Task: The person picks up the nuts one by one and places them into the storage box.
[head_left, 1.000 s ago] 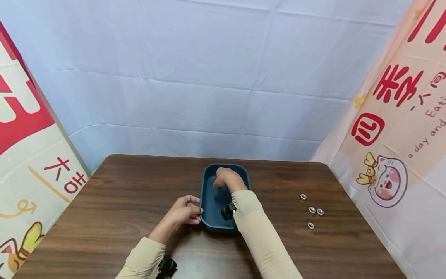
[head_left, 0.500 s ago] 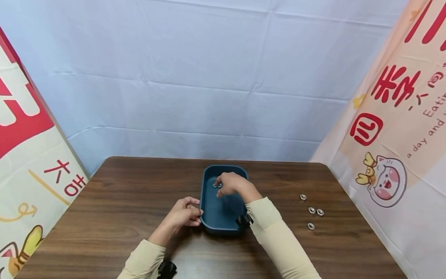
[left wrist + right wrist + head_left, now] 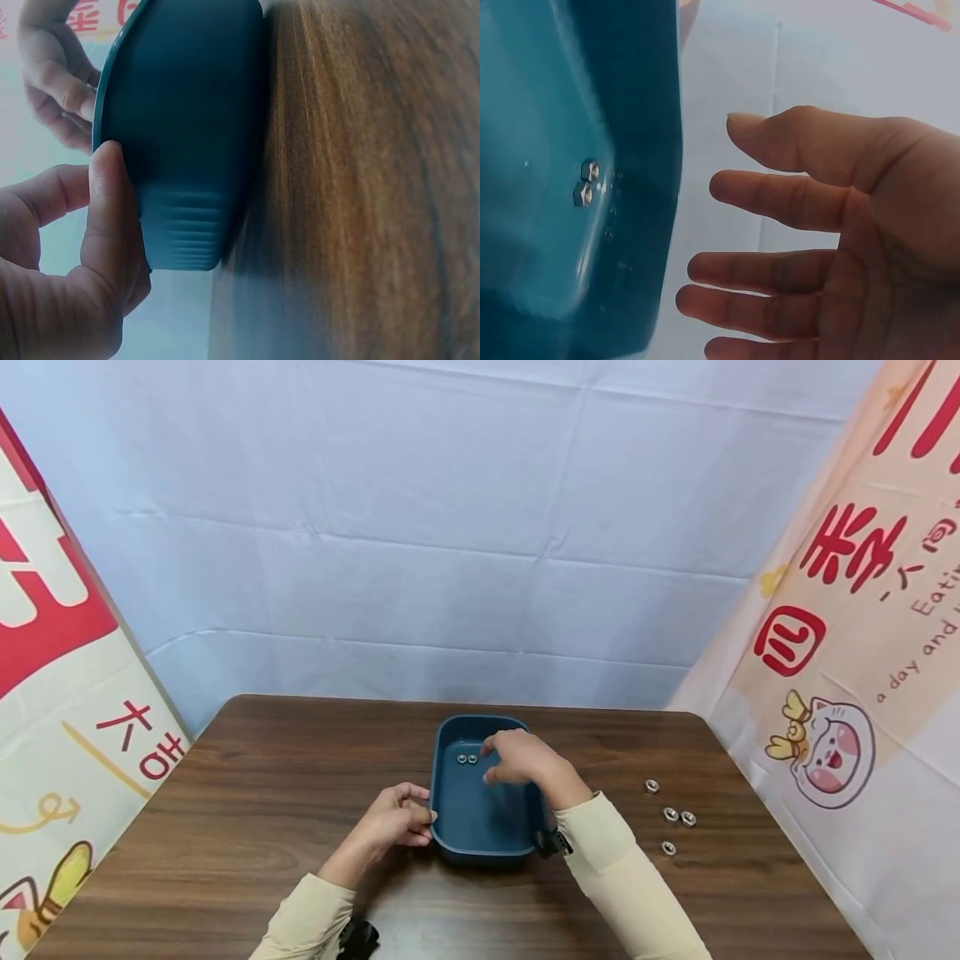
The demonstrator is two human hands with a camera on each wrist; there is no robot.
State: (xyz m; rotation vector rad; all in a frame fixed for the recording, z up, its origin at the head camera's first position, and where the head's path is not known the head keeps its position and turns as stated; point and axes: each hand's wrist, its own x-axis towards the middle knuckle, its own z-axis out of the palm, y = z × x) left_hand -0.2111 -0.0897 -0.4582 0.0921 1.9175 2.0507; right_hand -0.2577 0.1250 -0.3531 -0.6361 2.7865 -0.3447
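Observation:
My left hand holds the left side of a dark blue rectangular box, its thumb at the rim. In the left wrist view, part of its grip is hidden behind the thumb. Two shiny metal nuts lie side by side on the box floor, toward its far end. My right hand is spread and holds nothing. It hovers over the box's right part in the head view, just right of the nuts and apart from them.
Several more metal nuts lie loose on the brown wooden table, right of the box. A pale cloth hangs behind the table. Printed cloths flank it on both sides.
The right hand has drawn back to the right inside the box area and its fingers have opened out. Both nuts in the box have come into full view. My left hand has stayed put.

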